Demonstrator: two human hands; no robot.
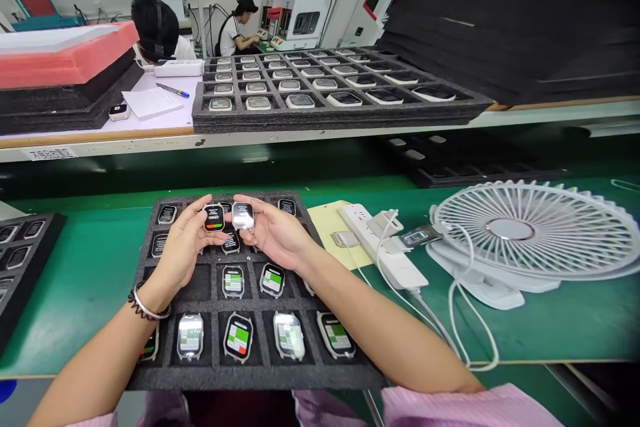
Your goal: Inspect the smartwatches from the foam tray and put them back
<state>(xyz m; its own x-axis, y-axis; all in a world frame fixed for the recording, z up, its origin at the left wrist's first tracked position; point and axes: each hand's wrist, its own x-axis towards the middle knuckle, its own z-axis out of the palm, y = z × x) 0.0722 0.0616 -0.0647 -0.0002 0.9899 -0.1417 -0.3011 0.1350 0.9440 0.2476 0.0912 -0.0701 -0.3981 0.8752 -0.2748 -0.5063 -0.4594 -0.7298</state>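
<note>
My left hand (189, 239) is closed on a smartwatch case (215, 217) whose lit screen has a red and green strip at its lower edge. Beside it, my right hand (274, 230) grips a second smartwatch case (243, 215) with glare across its face. Both are strapless and held close together above a black foam tray (213, 327). In the tray's pockets lie several more watch cases, many with green and white screens, such as a watch case (239, 337) in the front row. Part of the tray is hidden under my hands and forearms.
Right of the tray are a yellow sheet (325, 217), a white power strip (370, 233) with cables, and a white fan (540, 230). Another watch tray (30, 280) stands at the left. A filled tray (330, 117) rests on the shelf. Two people sit beyond.
</note>
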